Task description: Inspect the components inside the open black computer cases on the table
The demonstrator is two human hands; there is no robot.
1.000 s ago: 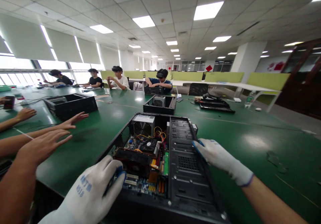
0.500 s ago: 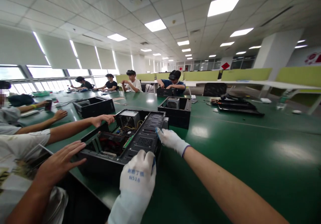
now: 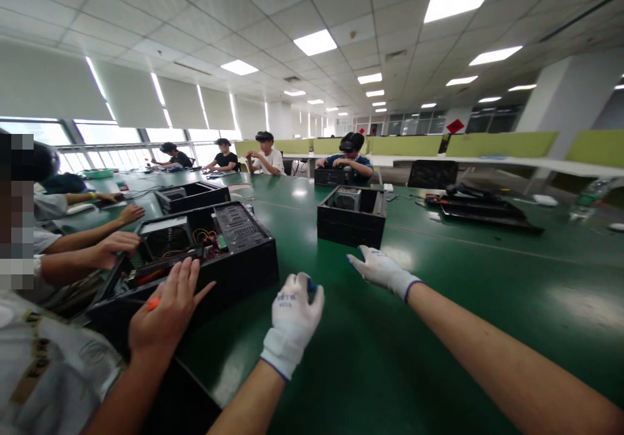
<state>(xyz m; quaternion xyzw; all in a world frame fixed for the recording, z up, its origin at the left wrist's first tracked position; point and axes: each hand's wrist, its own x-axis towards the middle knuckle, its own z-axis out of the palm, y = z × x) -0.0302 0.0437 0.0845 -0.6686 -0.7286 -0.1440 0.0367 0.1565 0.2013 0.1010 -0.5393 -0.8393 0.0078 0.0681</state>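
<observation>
My left hand [image 3: 294,311], in a white glove with blue palm, hovers above the green table with thumb and bent fingers apart and nothing between them. To its left stands an opened black computer case [image 3: 251,259], with its metal power supply [image 3: 168,238] and coloured wires showing. My right hand [image 3: 385,271], gloved alike, has its fingers stretched out in front of a smaller open case [image 3: 350,227], apart from it. At the near case, a co-worker's hand [image 3: 163,311] lies by the front side and another hand [image 3: 117,245] is at the far left side.
Another open case [image 3: 195,197] stands behind the near one. Dark panels [image 3: 487,210] lie at the right on the green table [image 3: 463,318], with a plastic bottle [image 3: 587,197] beyond. Several people sit along the far side. A co-worker sits close at my left.
The near computer case has moved left and turned, toward the co-worker. Both my hands have come off it and are now apart from it, the right one farther right.
</observation>
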